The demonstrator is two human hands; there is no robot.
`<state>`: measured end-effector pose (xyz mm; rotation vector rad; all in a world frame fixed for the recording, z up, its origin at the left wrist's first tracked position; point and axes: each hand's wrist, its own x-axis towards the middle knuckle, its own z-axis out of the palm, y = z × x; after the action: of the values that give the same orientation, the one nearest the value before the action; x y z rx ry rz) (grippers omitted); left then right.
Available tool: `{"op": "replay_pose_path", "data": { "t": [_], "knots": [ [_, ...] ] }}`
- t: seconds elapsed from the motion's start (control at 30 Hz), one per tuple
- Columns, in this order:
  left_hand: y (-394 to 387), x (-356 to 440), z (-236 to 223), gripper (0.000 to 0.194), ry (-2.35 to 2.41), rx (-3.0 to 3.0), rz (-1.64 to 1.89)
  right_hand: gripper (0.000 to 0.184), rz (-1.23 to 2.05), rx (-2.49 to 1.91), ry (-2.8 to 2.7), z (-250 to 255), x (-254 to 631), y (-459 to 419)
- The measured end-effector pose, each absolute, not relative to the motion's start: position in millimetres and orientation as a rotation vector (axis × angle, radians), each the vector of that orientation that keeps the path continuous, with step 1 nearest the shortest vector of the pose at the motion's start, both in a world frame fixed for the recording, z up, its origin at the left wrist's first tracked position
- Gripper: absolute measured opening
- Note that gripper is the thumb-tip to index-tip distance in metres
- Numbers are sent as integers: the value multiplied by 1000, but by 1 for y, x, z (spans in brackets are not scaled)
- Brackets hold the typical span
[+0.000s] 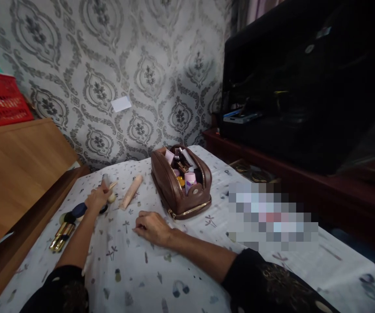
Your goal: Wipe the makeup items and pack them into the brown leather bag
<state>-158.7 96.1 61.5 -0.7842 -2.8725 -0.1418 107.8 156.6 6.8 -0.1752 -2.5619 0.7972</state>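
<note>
At the left of the table, my left hand has its fingers closed around a small bottle with a greyish top, partly hidden by the fingers. Close by that hand lie a dark blue round lid and several gold and black tubes. A long peach tube lies between my hands. My right hand rests on the cloth with its fingers curled in, and nothing shows in it. Beyond it stands a brown cosmetic bag, unzipped, with a pink-and-white jar and other cosmetics inside.
A white patterned cloth covers the table. On the right are a blurred-out patch and a large black television. A wooden panel borders the left side, with a red box on top. Patterned wallpaper covers the wall behind.
</note>
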Motion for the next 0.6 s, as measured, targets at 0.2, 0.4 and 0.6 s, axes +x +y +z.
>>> {"op": "replay_pose_path", "data": {
  "t": [0.2,0.4,0.6],
  "knots": [
    [108,-172,65,49,-2936,-820,-71,12,821,-163,-2564,6,108,157],
    [119,-184,67,62,-2984,-790,-48,14,867,-162,-2549,5,108,157],
    [128,-192,70,56,-3070,-749,-36,15,913,-159,-2530,2,106,158]
  ]
}}
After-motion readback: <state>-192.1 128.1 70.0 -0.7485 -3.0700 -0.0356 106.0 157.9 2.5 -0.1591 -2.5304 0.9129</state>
